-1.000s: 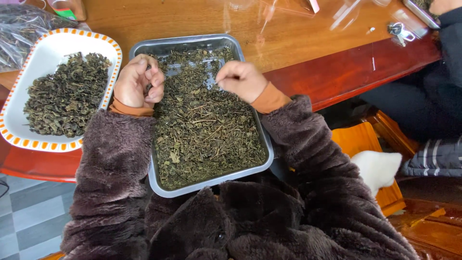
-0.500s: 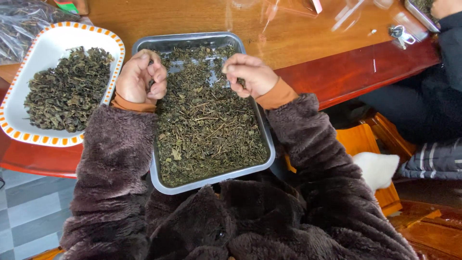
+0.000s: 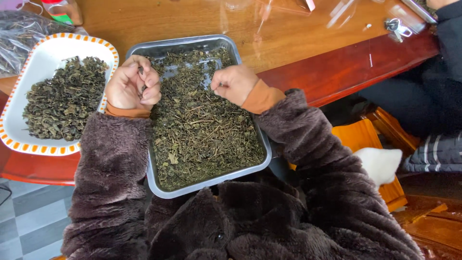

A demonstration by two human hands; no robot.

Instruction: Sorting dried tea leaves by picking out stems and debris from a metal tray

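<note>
Metal tray (image 3: 159,48): grey, rectangular with rounded corners, its far part on the worktop (image 3: 298,33), its near end past the worktop's edge, against the person's dark furry coat.
Dried leaves (image 3: 202,130): dull green-brown bits and thin stems that fill the tray; the layer is thinner at the far end, where bare metal shows through.
Left hand (image 3: 131,85): over the tray's far left edge, fingers curled in toward the palm in a loose fist; whether it grips any leaves I cannot tell.
Right hand (image 3: 235,84): over the middle of the tray's far half, fingers bent and drawn together just above the leaves, as in a pinch; what lies between them is hidden.
Sleeves: dark brown fleece with an orange cuff at each wrist.
White dish (image 3: 48,48): left of the tray and just beside it, oblong, with an orange-checked rim.
Darker leaves (image 3: 62,103): a heap lying in the white dish.
Clear bag (image 3: 21,31): far left on the worktop, with dark leaves inside.
Keys (image 3: 397,26): far right on the worktop, well apart from the tray.
Another person: dark sleeve (image 3: 450,29) at the far right edge.
</note>
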